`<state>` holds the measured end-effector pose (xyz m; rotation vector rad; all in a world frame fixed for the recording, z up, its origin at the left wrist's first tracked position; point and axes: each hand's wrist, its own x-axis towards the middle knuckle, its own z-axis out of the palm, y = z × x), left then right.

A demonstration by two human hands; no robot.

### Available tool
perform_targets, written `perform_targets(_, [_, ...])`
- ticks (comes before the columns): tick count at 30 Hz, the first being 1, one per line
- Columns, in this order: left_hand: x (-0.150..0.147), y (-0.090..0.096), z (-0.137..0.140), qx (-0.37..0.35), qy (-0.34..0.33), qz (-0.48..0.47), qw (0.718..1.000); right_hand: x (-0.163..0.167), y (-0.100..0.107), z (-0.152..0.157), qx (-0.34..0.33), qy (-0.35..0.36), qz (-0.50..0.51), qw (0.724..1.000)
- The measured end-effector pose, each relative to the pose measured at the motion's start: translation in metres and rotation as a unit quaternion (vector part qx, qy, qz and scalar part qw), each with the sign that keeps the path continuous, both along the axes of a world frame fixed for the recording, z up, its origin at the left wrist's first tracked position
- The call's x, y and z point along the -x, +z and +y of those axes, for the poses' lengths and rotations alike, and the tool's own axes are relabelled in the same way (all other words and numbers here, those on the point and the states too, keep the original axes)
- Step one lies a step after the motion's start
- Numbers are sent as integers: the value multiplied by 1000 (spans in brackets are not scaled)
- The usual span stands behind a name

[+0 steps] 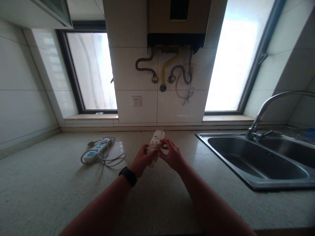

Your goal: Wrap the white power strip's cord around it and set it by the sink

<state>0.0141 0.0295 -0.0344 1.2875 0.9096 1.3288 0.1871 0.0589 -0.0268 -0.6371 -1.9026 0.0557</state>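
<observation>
The speckled surface [49,183] runs back to the tiled wall, with the sink [258,164] bounding it on the right and a second power strip [97,151] with coiled cord lying well to the left. Between them is open room, where a white power strip [156,139] is raised above the surface, the left hand [142,160] wrapped around its near end and the right hand [172,154] pinching its side.

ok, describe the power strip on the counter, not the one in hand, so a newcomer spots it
Start at the left window and drop to the stone counter below. The power strip lies flat there, white with blue sockets, its cable in loose loops around it. Nobody touches it, unlike the strip both hands hold.
</observation>
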Motion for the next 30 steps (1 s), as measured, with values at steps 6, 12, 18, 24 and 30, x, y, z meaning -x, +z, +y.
perform_targets(6, [-2, -6, 5, -12, 2, 2, 1000, 4, 2, 1, -116, -126, -56, 984])
perform_targets(12, [-5, -13, 12, -24, 48, 38, 998, 8, 0, -1, -104, -119, -99, 982])
perform_targets(18, [-3, -13, 15, 9, 55, 22, 998, 10, -2, 2, -121, -116, -93, 982])
perform_targets(24, [-1, -15, 17, 19, 42, 20, 999, 7, 0, 2, -127, -138, -122, 975])
perform_targets(30, [-4, -19, 20, -1, 73, 30, 997, 12, 5, -2, -80, -163, -163, 970])
